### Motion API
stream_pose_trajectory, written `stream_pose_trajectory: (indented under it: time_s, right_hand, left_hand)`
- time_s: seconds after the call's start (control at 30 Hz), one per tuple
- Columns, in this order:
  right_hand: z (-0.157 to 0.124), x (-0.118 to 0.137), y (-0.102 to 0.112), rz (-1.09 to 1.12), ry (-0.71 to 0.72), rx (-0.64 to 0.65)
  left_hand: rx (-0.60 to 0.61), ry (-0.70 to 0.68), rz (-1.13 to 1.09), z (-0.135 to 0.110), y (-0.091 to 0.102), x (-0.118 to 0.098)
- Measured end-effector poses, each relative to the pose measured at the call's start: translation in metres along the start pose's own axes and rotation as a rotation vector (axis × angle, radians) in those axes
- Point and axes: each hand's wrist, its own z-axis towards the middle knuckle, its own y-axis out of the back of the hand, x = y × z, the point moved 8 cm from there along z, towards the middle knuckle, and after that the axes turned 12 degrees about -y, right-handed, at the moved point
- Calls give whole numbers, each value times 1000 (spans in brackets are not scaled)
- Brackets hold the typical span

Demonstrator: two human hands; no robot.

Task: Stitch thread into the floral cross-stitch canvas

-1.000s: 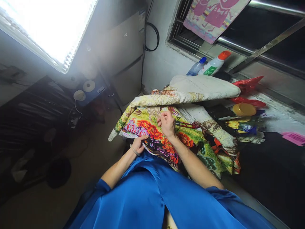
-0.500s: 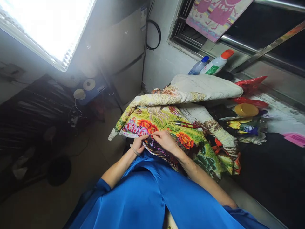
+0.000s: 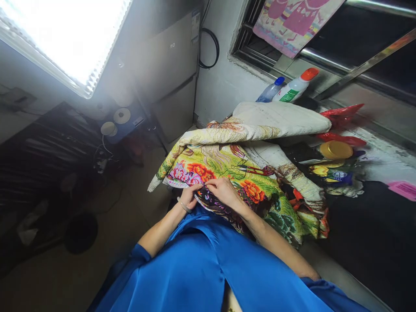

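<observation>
A large flowered embroidery cloth (image 3: pixel 260 190) lies bunched across my lap and the table edge. My left hand (image 3: pixel 189 197) grips the cloth's near edge from below, thumb on top. My right hand (image 3: pixel 224 190) rests on the cloth just beside it, fingertips pinched together at the fabric; what they pinch is too small to make out. Small red-handled scissors (image 3: pixel 251 170) lie on the cloth beyond my right hand. I wear a blue garment.
Two plastic bottles (image 3: pixel 289 89) stand on the window ledge behind a rolled part of the cloth. A yellow-lidded jar (image 3: pixel 336 150), red bags and bits of clutter sit at the right. A small fridge (image 3: pixel 169 78) and a dark floor with cables lie to the left.
My right hand came down from a raised position over the cloth's middle to the near edge beside my left hand. Over the last half second both hands hardly moved.
</observation>
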Motion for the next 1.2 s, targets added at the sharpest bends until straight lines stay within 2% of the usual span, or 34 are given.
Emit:
stream_pose_trajectory:
  time_s: [0.17, 0.4, 0.63, 1.2]
  right_hand:
    - [0, 2, -2, -108, -77, 29]
    - [-2, 3, -8, -194, -154, -10]
    - [-1, -3, -11, -78, -93, -61]
    - [1, -8, -5, 76, -93, -12]
  left_hand:
    - [5, 11, 26, 1, 1, 0]
    - [-18, 5, 8, -1, 0, -1]
    - [-43, 5, 6, -2, 1, -1]
    - [-48, -17, -10, -3, -3, -4]
